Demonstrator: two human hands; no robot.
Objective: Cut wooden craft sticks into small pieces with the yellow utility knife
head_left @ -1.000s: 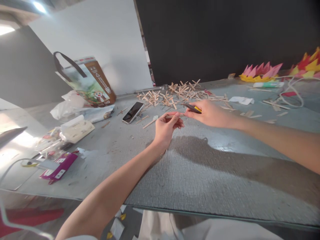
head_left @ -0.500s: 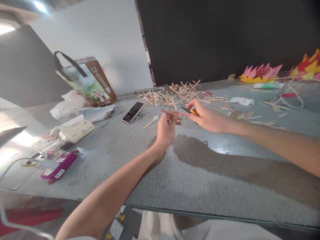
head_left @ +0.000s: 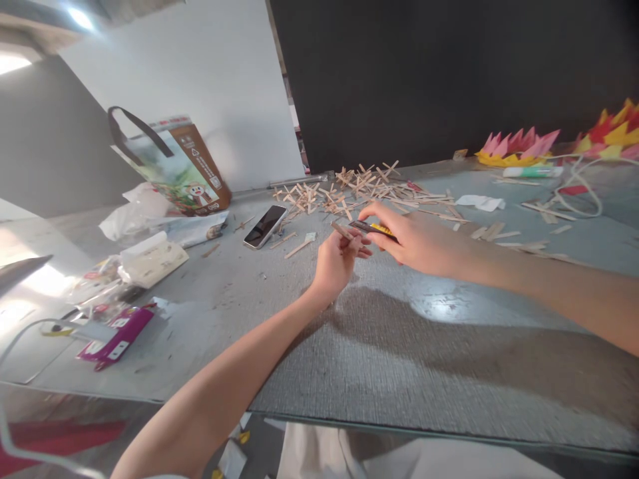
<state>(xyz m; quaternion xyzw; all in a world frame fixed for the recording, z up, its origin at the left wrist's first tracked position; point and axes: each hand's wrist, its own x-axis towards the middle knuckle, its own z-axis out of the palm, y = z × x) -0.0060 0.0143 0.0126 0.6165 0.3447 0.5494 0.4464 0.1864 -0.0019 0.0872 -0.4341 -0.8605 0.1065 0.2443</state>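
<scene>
Pinched in the left hand (head_left: 333, 259), over the bench (head_left: 239, 299): a thin wooden stick (head_left: 340, 230), visible end pointing forward-left, long axis slanting back to the right. Gripped in the right hand (head_left: 412, 241), just beside: a black-and-yellow tool (head_left: 368, 227), nearly crosswise, dark tip toward the left hand. Farther out: a heap of sticks (head_left: 309, 195), with a phone (head_left: 265, 225) to its left.

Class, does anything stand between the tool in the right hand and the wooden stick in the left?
No separate object visibly does. The left hand grips the wooden stick close to the dark tool in the right hand; whether tool and stick touch is unclear.
</scene>
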